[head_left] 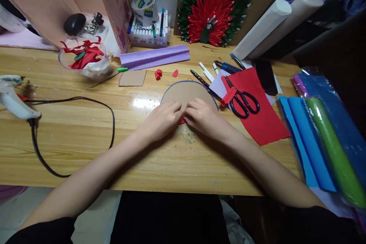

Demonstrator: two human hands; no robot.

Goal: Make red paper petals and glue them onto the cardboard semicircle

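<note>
My left hand (162, 118) and my right hand (203, 116) meet at the middle of the wooden table (85, 141), fingers pinched together on a small red paper piece (182, 121). They rest on the near edge of a brown cardboard half-disc (187, 91) with a blue-drawn rim. Only a sliver of the red piece shows between the fingertips. Two small folded red pieces (158, 73) lie just beyond the cardboard.
Black scissors (243, 101) lie on a red sheet (257, 110) to the right, beside pens and coloured paper rolls (328, 141). A glue gun (13, 99) with its black cord sits left. A bowl of red scraps (85, 57), purple crepe paper (154, 57), markers and a red-green paper ornament (213, 11) stand behind.
</note>
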